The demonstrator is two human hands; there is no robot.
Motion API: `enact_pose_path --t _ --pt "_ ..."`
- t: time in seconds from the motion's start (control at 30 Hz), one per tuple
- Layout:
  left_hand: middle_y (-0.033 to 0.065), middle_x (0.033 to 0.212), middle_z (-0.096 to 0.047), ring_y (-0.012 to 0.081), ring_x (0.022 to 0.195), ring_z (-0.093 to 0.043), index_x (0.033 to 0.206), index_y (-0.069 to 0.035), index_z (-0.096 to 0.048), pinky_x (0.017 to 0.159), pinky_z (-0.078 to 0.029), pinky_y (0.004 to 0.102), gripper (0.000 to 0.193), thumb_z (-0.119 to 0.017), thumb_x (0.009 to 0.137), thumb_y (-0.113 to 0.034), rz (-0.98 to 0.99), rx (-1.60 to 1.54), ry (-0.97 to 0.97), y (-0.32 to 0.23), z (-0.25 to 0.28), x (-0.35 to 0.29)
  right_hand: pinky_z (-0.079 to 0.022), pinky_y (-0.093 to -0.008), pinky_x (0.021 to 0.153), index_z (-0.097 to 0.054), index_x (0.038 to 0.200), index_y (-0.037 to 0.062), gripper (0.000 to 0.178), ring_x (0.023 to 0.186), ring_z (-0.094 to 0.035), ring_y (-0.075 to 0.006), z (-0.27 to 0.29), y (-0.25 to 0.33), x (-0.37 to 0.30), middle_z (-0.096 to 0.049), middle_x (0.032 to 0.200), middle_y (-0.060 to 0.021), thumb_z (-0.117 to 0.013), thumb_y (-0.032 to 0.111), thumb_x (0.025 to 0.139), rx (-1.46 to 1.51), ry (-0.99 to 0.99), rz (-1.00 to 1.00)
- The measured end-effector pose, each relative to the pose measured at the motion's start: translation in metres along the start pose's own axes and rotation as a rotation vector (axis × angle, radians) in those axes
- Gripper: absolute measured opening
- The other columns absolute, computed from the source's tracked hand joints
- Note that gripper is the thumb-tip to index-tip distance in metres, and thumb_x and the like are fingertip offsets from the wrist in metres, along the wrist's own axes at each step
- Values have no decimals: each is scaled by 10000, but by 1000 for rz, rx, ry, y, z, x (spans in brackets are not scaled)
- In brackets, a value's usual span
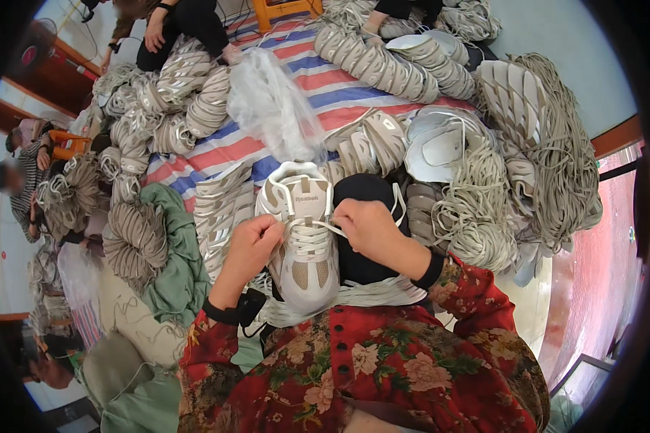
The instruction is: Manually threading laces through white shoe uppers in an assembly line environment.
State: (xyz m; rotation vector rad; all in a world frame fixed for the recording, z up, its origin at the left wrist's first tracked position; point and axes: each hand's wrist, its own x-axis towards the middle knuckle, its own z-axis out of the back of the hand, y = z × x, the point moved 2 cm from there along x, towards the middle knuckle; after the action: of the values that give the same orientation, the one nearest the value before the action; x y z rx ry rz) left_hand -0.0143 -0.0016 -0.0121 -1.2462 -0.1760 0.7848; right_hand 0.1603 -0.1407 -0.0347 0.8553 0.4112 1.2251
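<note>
A beige and white shoe upper (305, 278) lies in front of me, toe toward my body and tongue pointing away. A white shoelace (309, 239) crosses its front in several rows. My right hand (372, 229) pinches a free length of this lace, drawn out to the right of the eyelets. At the left eyelet edge, my left hand (251, 249) is closed with thumb and fingertips together; what lies between them is hidden. Black cloth (365, 249) shows under and beside the upper's right side. More pale uppers or laces (361, 293) lie beneath its toe.
Stacked shoe uppers (224, 216) flank me on the left, beside green cloth (170, 252). Bundles with long hanging laces (477, 209) crowd the right. A clear plastic bag (274, 105) lies ahead on the striped sheet (328, 79). Other people sit at the far side and left.
</note>
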Motion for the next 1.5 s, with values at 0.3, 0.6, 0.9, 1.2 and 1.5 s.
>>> enact_pose_path --t 0.3,0.6,0.9,1.2,1.5 --pt "-8 572 -509 87 526 -462 643 -33 -564 501 -356 244 249 -572 854 -167 68 -82 -67 4 0 4 -501 -423 578 -567 807 16 83 648 -631 -348 9 5 13 -625 712 -183 -554 94 834 109 211 -251" --pt "98 627 -520 217 556 -487 678 -20 -551 524 -386 302 186 -585 829 -124 -562 766 -293 -27 -13 -2 -498 -433 620 -586 766 52 50 691 -644 -320 16 9 14 -606 702 -167 -538 58 780 14 256 -88" --pt "125 632 -518 221 571 -507 698 -6 -538 559 -412 348 200 -552 847 -139 -129 211 -168 1 -11 7 -423 -354 780 -599 855 101 131 923 -553 -259 25 -5 31 -540 1011 -74 -631 100 728 -251 59 554" --pt "46 906 -575 269 879 -547 815 -88 -575 690 -453 383 203 -724 678 -83 -689 818 -20 -67 12 19 -421 -332 737 -591 833 110 73 834 -540 -221 29 1 44 -511 868 -49 -597 131 764 -409 304 721" --pt "42 866 -509 261 873 -514 843 -81 -562 700 -476 359 342 -781 608 -198 -825 988 382 -67 24 35 -478 -445 668 -658 744 -3 164 793 -626 -317 15 11 51 -585 868 -152 -622 157 749 -363 497 305"
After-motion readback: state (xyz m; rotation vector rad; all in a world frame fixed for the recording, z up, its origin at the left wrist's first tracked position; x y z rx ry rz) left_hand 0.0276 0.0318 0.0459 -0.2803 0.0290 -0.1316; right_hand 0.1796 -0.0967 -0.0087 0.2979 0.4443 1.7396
